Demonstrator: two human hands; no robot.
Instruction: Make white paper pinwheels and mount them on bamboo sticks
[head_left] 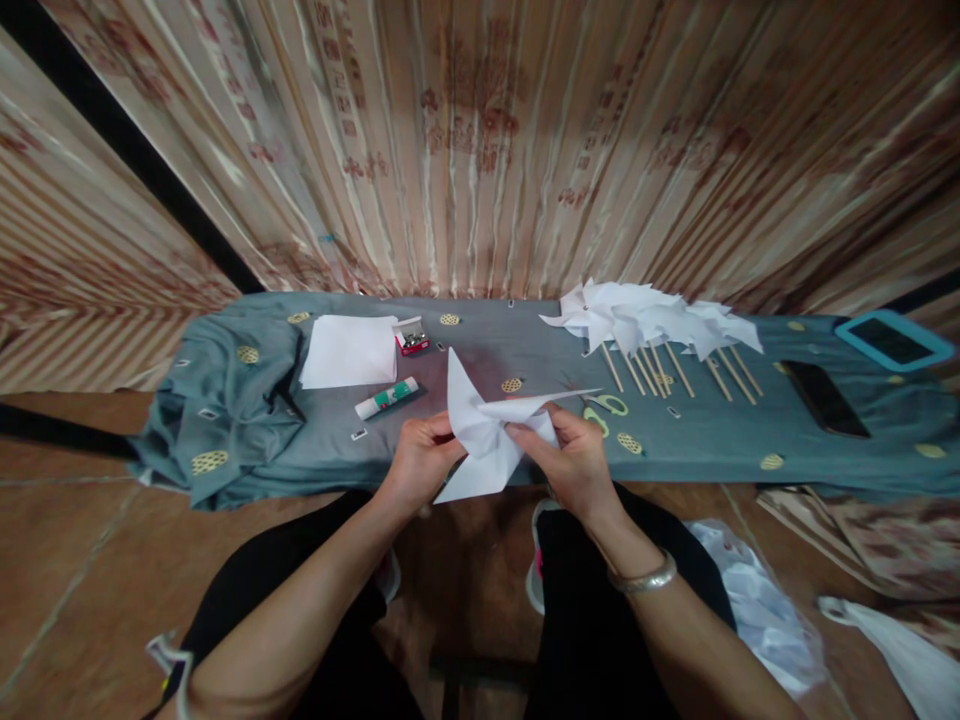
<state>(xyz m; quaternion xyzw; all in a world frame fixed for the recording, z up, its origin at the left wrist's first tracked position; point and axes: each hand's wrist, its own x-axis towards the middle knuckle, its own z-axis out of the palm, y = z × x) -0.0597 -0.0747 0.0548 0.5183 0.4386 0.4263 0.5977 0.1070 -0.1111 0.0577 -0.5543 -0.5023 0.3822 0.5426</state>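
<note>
— Pinwheel (pixel 484 435), white paper, no stick on it: where is it?

— At the near edge of the bench (pixel 480 350), held in the air between both hands, just nearer than the glue stick (pixel 386 397).

— How do the hands hold it?

— The left hand (pixel 420 462) pinches its left side, fingers curled onto the paper. The right hand (pixel 574 462) grips the middle from the right, thumb on top, with one folded tip pointing away to the right over the scissors (pixel 606 410). Both are closed on the paper.

— What lies around the glue stick?

— It rests on the grey-green cloth (pixel 225 400) that covers the bench. Just behind it, a stack of white sheets (pixel 349 350), with a small red box (pixel 411 340) touching the stack's right edge. Well to the right, a pile of finished pinwheels (pixel 652 320) on wooden sticks, then a black phone (pixel 823 397), and furthest right a blue-framed tablet (pixel 892 340).

— Anything on the right wrist?

— A silver bangle (pixel 643 577).

— And off the bench?

— White plastic bags (pixel 757 600) on the floor, far right of the glue stick and nearer the person.
</note>
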